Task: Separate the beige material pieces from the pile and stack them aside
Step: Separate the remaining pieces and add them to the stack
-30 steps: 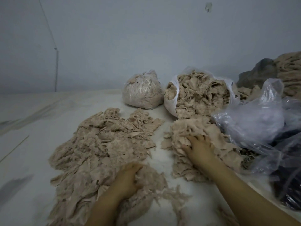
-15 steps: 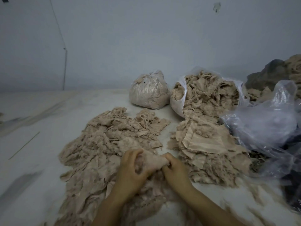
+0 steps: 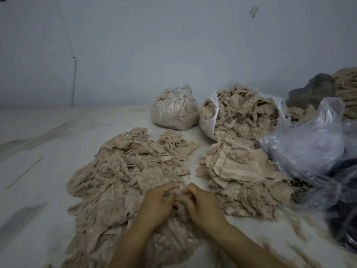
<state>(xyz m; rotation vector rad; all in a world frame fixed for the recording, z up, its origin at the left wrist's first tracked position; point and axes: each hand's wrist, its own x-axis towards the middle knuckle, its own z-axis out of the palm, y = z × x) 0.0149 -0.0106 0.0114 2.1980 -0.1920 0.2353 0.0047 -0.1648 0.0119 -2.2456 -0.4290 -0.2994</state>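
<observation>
head view: the left hand and right hand meet, fingers curled round a beige scrap (partly hidden) over the spread pile; the stacked heap lies just right.

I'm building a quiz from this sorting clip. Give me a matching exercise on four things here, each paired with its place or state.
Things:
1. tied bag
2. open bag
3. small clump
4. flat-piece stack

Places or states:
A. gripped between both hands
B. lies right of the big pile, in front of the open bag
C. knotted shut, far by the wall
D. mouth open, beige scraps spilling out

Pairs: 1-C, 2-D, 3-A, 4-B
</observation>
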